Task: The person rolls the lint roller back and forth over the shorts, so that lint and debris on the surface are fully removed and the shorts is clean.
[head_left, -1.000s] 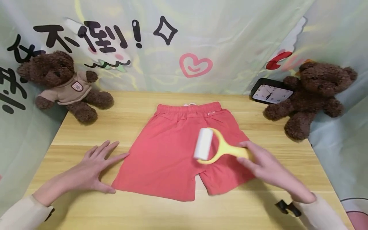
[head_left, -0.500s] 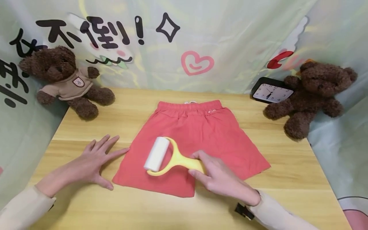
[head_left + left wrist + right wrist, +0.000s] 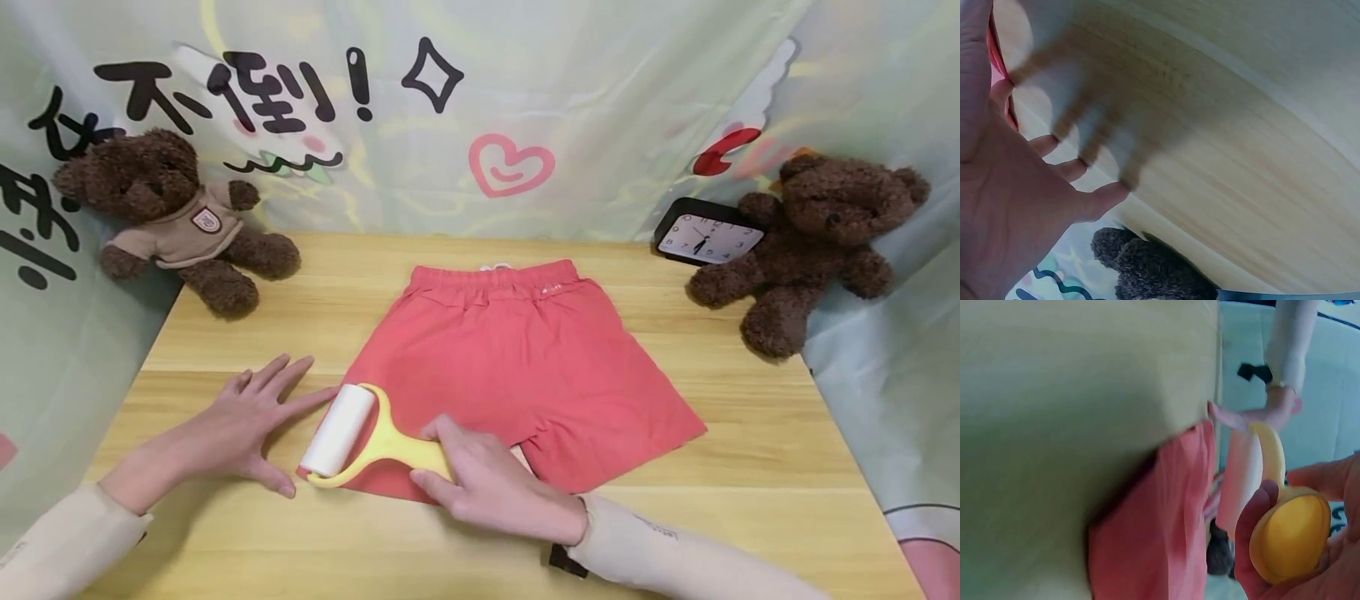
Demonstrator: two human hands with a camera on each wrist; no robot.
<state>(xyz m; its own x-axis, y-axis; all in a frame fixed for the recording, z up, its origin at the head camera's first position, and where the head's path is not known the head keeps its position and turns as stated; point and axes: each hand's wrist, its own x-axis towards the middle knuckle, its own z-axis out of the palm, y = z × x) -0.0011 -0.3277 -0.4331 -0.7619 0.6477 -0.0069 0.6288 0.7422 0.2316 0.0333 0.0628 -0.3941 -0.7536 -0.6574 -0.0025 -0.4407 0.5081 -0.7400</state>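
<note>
Red shorts lie spread on the wooden table, waistband away from me. My right hand grips the yellow handle of a lint roller. Its white cylinder is over the left leg of the shorts, at the outer edge near the hem. In the right wrist view the fingers curl round the handle. My left hand is spread beside the left leg, fingers straight, the index fingertip at the cloth's edge. The left wrist view shows the fingertips on the wood.
A brown teddy bear in a beige shirt sits at the back left of the table. Another teddy bear sits at the back right beside a black-framed clock. A printed curtain hangs behind and along both sides.
My right hand has carried the lint roller leftward across the shorts, from the right leg to the left leg's outer edge. My left hand has stayed in place.
</note>
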